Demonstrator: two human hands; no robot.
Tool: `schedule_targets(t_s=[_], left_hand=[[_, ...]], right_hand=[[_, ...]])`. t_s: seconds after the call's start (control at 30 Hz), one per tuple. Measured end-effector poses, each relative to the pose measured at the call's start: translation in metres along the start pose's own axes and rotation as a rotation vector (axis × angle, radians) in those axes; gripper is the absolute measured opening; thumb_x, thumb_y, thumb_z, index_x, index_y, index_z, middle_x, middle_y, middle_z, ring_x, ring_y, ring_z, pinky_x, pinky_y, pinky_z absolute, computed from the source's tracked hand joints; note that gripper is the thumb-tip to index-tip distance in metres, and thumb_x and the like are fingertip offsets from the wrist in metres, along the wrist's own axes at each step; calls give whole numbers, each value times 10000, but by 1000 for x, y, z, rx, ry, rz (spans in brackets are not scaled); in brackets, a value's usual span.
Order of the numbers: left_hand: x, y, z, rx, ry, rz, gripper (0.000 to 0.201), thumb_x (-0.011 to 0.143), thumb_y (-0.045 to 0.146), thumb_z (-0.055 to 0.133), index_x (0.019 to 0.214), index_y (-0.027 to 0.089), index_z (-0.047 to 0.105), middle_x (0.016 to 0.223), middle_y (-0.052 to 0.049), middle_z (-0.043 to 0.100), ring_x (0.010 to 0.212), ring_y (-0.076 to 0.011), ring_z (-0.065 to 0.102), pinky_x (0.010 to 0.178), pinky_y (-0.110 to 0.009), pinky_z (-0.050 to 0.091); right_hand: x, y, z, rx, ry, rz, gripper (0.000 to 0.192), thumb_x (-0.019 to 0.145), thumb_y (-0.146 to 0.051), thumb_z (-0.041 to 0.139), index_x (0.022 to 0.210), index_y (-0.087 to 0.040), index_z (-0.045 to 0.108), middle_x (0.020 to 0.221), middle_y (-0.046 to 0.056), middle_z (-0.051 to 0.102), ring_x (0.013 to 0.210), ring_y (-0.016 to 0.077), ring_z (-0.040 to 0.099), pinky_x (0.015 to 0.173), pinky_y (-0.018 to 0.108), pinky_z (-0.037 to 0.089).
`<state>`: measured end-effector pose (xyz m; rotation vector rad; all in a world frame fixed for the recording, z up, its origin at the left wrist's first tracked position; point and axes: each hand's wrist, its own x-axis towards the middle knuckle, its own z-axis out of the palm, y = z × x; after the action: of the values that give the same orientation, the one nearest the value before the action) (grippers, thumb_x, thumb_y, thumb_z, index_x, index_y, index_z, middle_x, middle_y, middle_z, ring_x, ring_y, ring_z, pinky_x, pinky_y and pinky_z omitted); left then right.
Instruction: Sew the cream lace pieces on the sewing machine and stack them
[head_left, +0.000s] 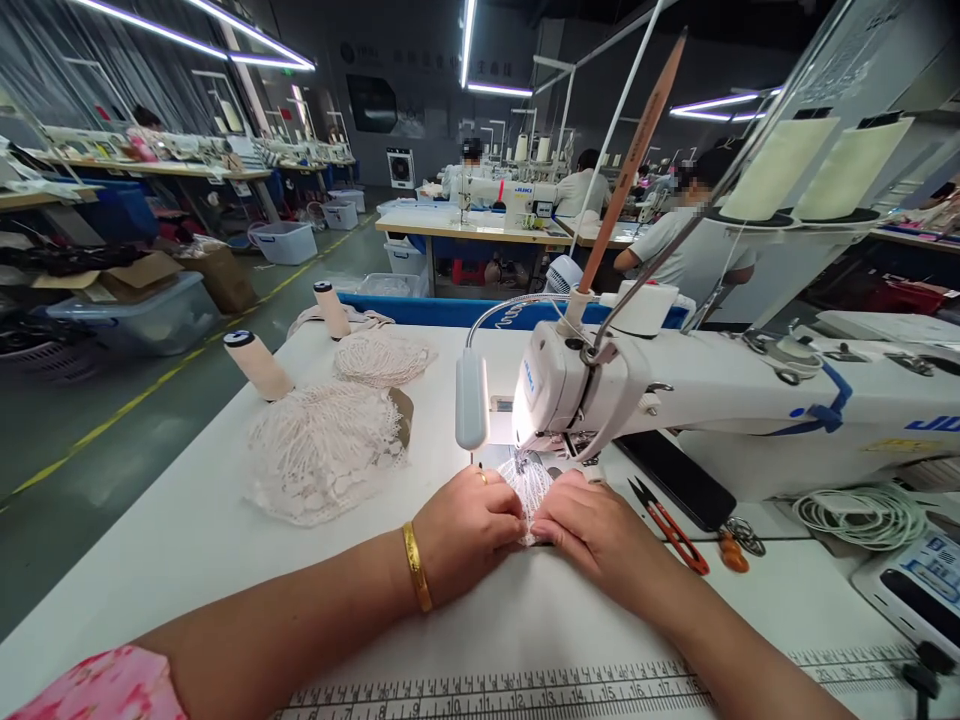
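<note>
Under the needle area of a white sewing machine lies a piece of white lace fabric, lit by the lamp. My left hand grips its left side, fingers curled, a gold bangle on the wrist. From the right, my right hand pinches the lace with fingers pressed together. Both hands rest low, close to the machine bed, just in front of the presser foot. The needle tip and the fabric's far edge are hard to make out.
Left on the table sit a large lace pile, a smaller pile and thread cones. Right of my hands lie red-handled thread snips, a black phone and an orange key charm. A ruler strip runs along the front.
</note>
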<state>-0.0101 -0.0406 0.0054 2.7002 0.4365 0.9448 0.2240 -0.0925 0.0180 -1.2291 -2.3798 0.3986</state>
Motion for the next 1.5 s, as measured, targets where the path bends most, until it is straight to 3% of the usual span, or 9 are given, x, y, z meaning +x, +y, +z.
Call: schedule_targets(t_s=[0.27, 0.57, 0.8, 0.93, 1.03, 1.13, 1.23, 1.4, 1.5], left_hand=[[2, -1, 3, 64, 52, 27, 273, 1087, 187, 542, 887, 178, 728, 885, -13, 736, 774, -181, 641, 769, -365, 390], [9, -12, 5, 122, 25, -11, 319, 1090, 224, 531, 866, 185, 755, 877, -21, 736, 767, -183, 629, 743, -365, 410], [15, -21, 8, 161, -17, -75, 281, 1072, 246, 577, 883, 187, 775, 929, -31, 746, 819, -211, 633, 750, -350, 453], [15, -26, 9, 7, -23, -148, 260, 1074, 268, 576, 914, 182, 762, 963, -36, 736, 869, -210, 634, 783, -326, 480], [17, -29, 7, -157, -51, -279, 314, 1093, 349, 545, 921, 185, 750, 899, -36, 700, 863, -198, 635, 800, -307, 491], [20, -31, 4, -277, -87, -444, 379, 1096, 401, 502, 883, 202, 744, 861, -22, 673, 850, -186, 641, 804, -293, 491], [23, -33, 2, -309, -112, -525, 439, 1086, 431, 474, 795, 198, 707, 837, -16, 651, 822, -177, 633, 783, -284, 487], [25, -37, 0, -307, -118, -494, 465, 1084, 465, 473, 777, 195, 695, 820, -8, 639, 800, -168, 629, 765, -271, 504], [20, -34, -4, -302, -136, -382, 443, 1091, 441, 487, 815, 188, 724, 846, -24, 662, 827, -178, 640, 789, -286, 514]], right_hand=[[0, 4, 1, -73, 38, -3, 313, 1132, -251, 459, 845, -217, 578, 785, 5, 632, 782, 208, 582, 747, 334, 367], [4, 20, 11, -218, 129, 38, 436, 1161, -367, 331, 882, -226, 635, 797, 47, 666, 732, 218, 601, 705, 328, 438], [7, 15, 3, -257, 205, 120, 430, 1141, -355, 356, 849, -236, 648, 896, 67, 707, 899, 270, 611, 769, 358, 490], [4, 11, 4, -135, 111, 96, 232, 1067, -464, 580, 1119, -252, 657, 1066, 68, 746, 970, 288, 646, 833, 397, 536], [5, 9, 12, -111, 106, 46, 413, 997, -411, 698, 1342, -230, 560, 1222, 101, 731, 1037, 305, 671, 866, 412, 554], [10, 8, 19, -176, 220, 75, 227, 1051, -208, 495, 1256, -215, 592, 1137, 94, 758, 891, 274, 697, 731, 370, 533], [16, 8, 23, -170, 304, 106, 248, 1065, -182, 414, 1182, -225, 629, 1033, 65, 774, 792, 251, 687, 648, 336, 486], [18, 7, 19, -83, 336, 95, 272, 1067, -167, 397, 1175, -228, 639, 1007, 43, 767, 834, 230, 683, 699, 316, 489], [15, 5, 12, -76, 245, 41, 298, 1014, -100, 412, 1067, -239, 670, 937, 44, 732, 863, 231, 659, 740, 326, 487]])
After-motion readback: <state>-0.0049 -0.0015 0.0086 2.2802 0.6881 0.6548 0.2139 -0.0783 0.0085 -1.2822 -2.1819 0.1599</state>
